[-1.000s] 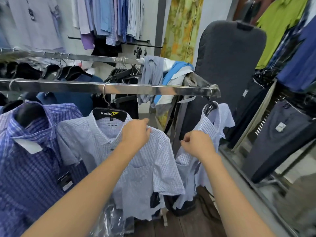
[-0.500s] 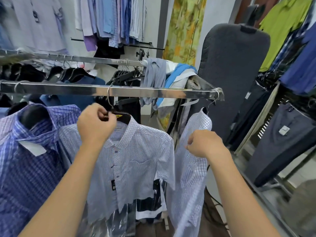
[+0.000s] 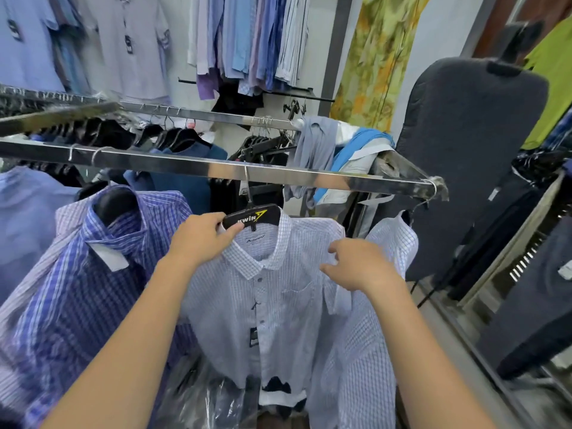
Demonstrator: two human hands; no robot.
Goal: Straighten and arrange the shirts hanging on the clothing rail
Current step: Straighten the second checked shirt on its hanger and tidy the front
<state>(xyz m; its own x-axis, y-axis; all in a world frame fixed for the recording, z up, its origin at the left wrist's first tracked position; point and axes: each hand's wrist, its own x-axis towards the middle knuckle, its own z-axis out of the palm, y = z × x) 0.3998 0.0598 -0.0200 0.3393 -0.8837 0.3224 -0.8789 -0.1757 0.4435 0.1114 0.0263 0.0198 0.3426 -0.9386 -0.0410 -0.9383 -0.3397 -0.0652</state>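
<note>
Shirts hang in a row from the clothing rail (image 3: 185, 164), which runs across above both sets of fingertips. The blue plaid shirt (image 3: 93, 289) hangs to the left of the left fingers. The pale checked shirt (image 3: 278, 305) fills the space between and below the two hands, facing front. A second pale shirt (image 3: 393, 239) hangs turned edge-on just beyond the right fingers, at the rail's end.

The black hanger (image 3: 257, 215) carrying the middle shirt sits directly right of the left fingertips, and its hook is over the rail above them. The left hand (image 3: 198, 239) grips the hanger's near end, thumb curled under it and fingers closed over the top, touching the collar (image 3: 247, 261) just below. The right hand (image 3: 356, 267) rests on the shirt's far shoulder with its fingers bent forward. Whether they pinch the cloth or only touch it cannot be told from behind the knuckles.

By my reading, the step in hand is squaring this middle shirt on its hanger, one hand steadying the hanger while the other works the shoulder.

The next move likely calls for drawing the shoulder seam out flat over the hanger's arm without tugging the collar off centre. After that the hook could be slid along the rail so this shirt is evenly spaced from its neighbours, and the edge-on shirt past the right fingers then looks due for turning to face front.
</note>
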